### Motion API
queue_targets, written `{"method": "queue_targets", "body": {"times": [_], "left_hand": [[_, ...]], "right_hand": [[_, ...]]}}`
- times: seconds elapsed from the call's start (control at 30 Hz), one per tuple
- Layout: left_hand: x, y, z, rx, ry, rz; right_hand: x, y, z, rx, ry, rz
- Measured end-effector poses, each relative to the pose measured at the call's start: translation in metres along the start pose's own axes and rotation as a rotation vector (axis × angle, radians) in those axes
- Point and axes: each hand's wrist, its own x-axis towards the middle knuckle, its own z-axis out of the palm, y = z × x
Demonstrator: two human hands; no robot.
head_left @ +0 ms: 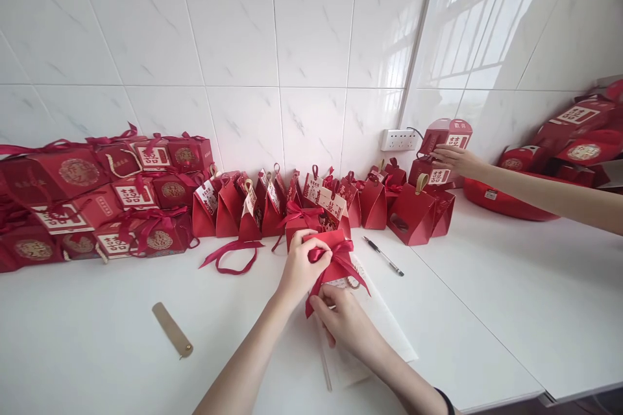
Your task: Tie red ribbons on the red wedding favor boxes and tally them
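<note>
A small red gift box [321,239] with a dark red satin ribbon bow [341,259] stands in front of me at mid-table. My left hand [302,267] is closed at the bow, its fingertips pinching a loop of the ribbon against the box. Lower down, my right hand [343,316] is closed with thumb and forefinger at a hanging ribbon tail [311,303]. Under the hands lie white paper sheets [384,318] and a thin clear strip [323,356]. Part of the box is covered by my left hand and the bow.
Red gift boxes [82,172] are stacked at the left; several tent-shaped boxes [374,204] line the wall. A loose ribbon [238,262], a pen [383,255] and a tan strip [171,329] lie nearby. Another person's hand [455,159] touches a box [450,133] near a red basin [511,198].
</note>
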Motion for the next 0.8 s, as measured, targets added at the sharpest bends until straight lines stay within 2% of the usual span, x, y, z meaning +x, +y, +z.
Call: {"method": "queue_targets", "body": {"times": [0.3,0.43,0.5,0.6,0.67,0.73,0.8], "left_hand": [[0.000,-0.002,0.001,-0.024,0.006,0.006],[0.001,-0.003,0.001,-0.032,0.005,0.011],[0.001,-0.003,0.000,-0.034,-0.002,0.005],[0.001,-0.002,0.000,-0.033,-0.017,-0.005],[0.001,-0.002,-0.001,-0.034,-0.024,-0.013],[0.001,-0.002,-0.001,-0.034,-0.031,-0.019],[0.001,-0.002,-0.001,-0.033,-0.034,-0.014]], "right_hand": [[-0.002,0.003,0.008,-0.046,-0.043,-0.035],[-0.007,0.008,-0.001,-0.056,-0.127,-0.048],[-0.009,0.010,-0.015,-0.106,-0.025,-0.081],[-0.010,0.016,-0.043,-0.232,0.354,-0.123],[-0.007,0.020,-0.060,-0.304,0.511,-0.105],[-0.003,0.023,-0.072,-0.296,0.504,-0.053],[0.002,0.024,-0.077,-0.186,0.412,0.036]]}}
